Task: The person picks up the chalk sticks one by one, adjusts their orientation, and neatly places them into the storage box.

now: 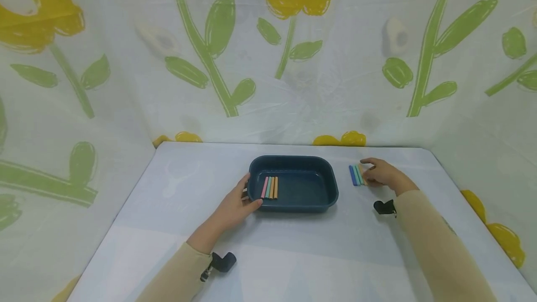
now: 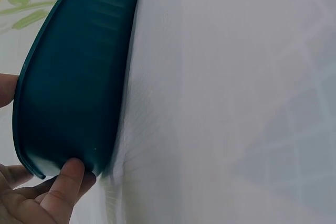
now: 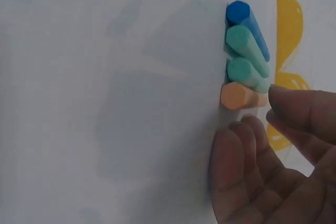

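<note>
A dark blue-green rectangular tray (image 1: 293,208) stands on the table with several chalk sticks (image 1: 270,188), pink, green and orange, lying side by side at its left end. My left hand (image 1: 235,206) grips that end, thumb at the near corner and fingers along the outer wall; the left wrist view shows fingertips against the tray wall (image 2: 73,93). To the right of the tray lie a blue chalk stick (image 3: 240,13), two green chalk sticks (image 3: 240,38) and an orange chalk stick (image 3: 236,96). Beside the orange one is my right hand (image 1: 383,175), fingers apart, fingertips close to its far end; contact is unclear.
The white table (image 1: 302,255) has its back edge against a flower-printed cloth wall (image 1: 335,97), with more cloth at both sides. A black wrist-worn device (image 1: 224,261) hangs by the left sleeve, another black device (image 1: 383,207) by the right.
</note>
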### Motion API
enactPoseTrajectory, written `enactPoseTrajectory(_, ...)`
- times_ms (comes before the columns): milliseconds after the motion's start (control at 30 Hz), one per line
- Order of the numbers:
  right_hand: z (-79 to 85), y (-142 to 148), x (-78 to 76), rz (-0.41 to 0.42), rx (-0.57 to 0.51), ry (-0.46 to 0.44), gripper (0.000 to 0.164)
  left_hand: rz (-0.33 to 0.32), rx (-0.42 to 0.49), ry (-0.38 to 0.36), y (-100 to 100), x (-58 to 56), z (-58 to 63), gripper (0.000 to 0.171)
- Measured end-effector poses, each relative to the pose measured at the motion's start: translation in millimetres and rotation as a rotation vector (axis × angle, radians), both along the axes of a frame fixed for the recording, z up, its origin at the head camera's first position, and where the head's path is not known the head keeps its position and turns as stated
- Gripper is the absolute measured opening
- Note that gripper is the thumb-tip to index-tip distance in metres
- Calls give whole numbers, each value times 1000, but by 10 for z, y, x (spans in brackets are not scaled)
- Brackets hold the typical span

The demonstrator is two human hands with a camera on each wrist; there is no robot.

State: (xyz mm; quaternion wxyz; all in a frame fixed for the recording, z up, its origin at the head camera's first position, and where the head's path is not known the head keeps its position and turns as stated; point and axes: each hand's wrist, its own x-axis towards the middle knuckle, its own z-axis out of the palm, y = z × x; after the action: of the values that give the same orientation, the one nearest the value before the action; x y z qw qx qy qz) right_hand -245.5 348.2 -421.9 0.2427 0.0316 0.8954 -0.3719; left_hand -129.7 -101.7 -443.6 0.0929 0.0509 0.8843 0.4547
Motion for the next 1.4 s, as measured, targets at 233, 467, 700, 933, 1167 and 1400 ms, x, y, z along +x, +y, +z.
enactPoseTrajectory(233, 11, 4, -55, 96, 4, -32, 68, -1, 13, 4, -11, -1, -10, 94)
enactPoseTrajectory(467, -1, 19, -61, 93, 15, -43, 59, -6, 16, -1, -16, -1, -16, 93)
enactPoseTrajectory(700, -11, 29, -1, 16, -41, -1, 60, -17, 23, 15, -30, -3, -40, 94)
enactPoseTrajectory(933, -59, 44, 79, -14, -57, 63, 60, -12, 22, 16, -24, -8, -54, 94)
enactPoseTrajectory(1167, -23, 52, 179, -62, -147, 59, 64, -16, 23, 21, -16, -3, -52, 93)
enactPoseTrajectory(1400, 53, -3, 243, -80, -252, 65, 66, -14, 8, 20, -13, -2, -41, 94)
